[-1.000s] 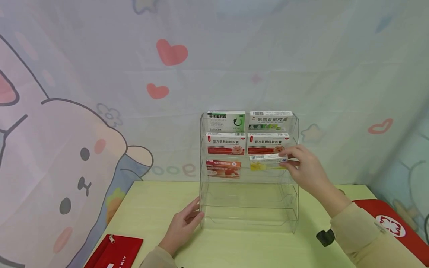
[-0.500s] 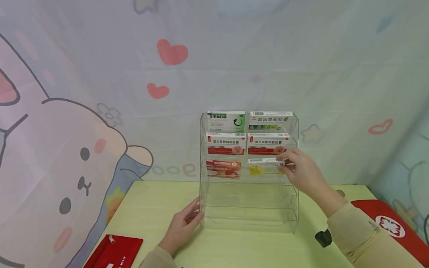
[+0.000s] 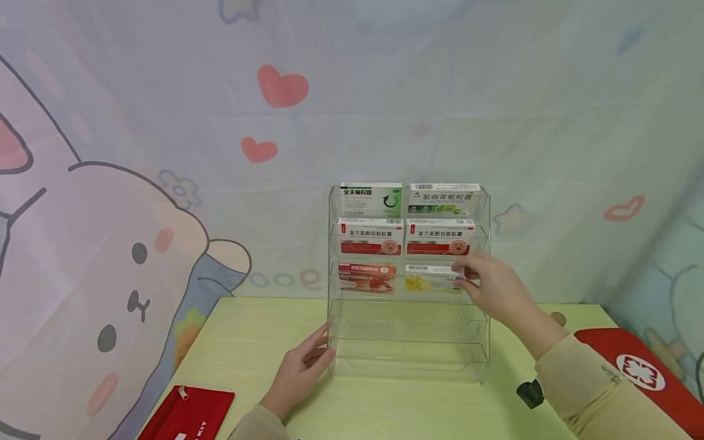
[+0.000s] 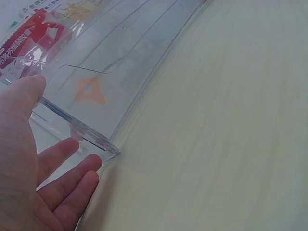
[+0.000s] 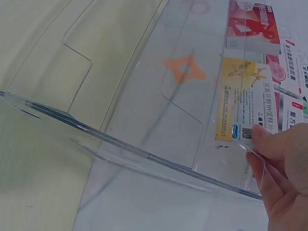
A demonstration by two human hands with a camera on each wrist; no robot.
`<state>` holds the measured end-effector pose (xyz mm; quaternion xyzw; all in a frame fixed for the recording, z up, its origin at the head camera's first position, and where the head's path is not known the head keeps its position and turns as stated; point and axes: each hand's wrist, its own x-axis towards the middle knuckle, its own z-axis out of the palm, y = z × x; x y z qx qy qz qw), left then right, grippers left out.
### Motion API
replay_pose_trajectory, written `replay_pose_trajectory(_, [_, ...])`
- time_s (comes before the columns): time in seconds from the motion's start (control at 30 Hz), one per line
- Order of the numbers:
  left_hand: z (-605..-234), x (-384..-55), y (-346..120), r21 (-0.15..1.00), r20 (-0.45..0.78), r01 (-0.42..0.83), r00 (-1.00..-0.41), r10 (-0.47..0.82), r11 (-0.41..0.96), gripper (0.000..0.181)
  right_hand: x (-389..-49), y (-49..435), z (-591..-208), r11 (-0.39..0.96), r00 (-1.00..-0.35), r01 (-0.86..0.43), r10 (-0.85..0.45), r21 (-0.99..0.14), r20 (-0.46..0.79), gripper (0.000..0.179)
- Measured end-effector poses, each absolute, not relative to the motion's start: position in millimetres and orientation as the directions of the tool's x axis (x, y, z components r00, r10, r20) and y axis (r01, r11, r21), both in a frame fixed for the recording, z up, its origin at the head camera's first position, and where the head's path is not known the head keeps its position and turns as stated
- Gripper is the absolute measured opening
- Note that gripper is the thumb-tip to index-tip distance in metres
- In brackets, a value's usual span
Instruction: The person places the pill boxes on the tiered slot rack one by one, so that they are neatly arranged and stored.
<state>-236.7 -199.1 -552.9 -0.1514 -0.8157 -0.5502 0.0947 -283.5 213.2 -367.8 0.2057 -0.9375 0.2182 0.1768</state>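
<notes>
A clear acrylic display rack [image 3: 409, 351] stands upright on the table. My left hand [image 3: 299, 373] holds its left side low down, the thumb at the front edge and the other fingers along the outer side. At the third tier, my right hand [image 3: 492, 287] pinches the right end of a white and yellow medicine box [image 3: 431, 280] between thumb and fingers. The right wrist view shows the thumb on the printed face of this medicine box [image 5: 245, 103], by its QR code. A red-orange medicine box [image 3: 366, 278] sits to its left on the same tier.
Two white-and-red boxes [image 3: 370, 237] fill the second tier. Above them are a green-and-white box [image 3: 371, 200] and another white-green box [image 3: 444, 200]. A red zip pouch [image 3: 192, 412] lies front left; a red bag [image 3: 610, 345] with a white emblem lies at right.
My right hand has lowered the white and yellow box and moved it slightly left, from a tilt to nearly level on the third tier. The left hand has stayed in place.
</notes>
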Motion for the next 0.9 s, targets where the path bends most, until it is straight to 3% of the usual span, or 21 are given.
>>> replay_pose_trajectory(0.3, [-552.2, -239.2, -201.4, 0.869, 0.314, 0.348, -0.937, 0.150, 0.353, 0.060, -283.1, 209.1, -368.6, 0.835, -0.843, -0.466, -0.318, -0.292, 0.435, 0.023])
replay_pose_trajectory(0.9, [-553.0, -235.6, -206.2, 0.861, 0.315, 0.337, -0.941, 0.120, 0.380, 0.060, -277.3, 200.5, -377.4, 0.827, -0.836, -0.455, -0.270, -0.329, 0.477, 0.028])
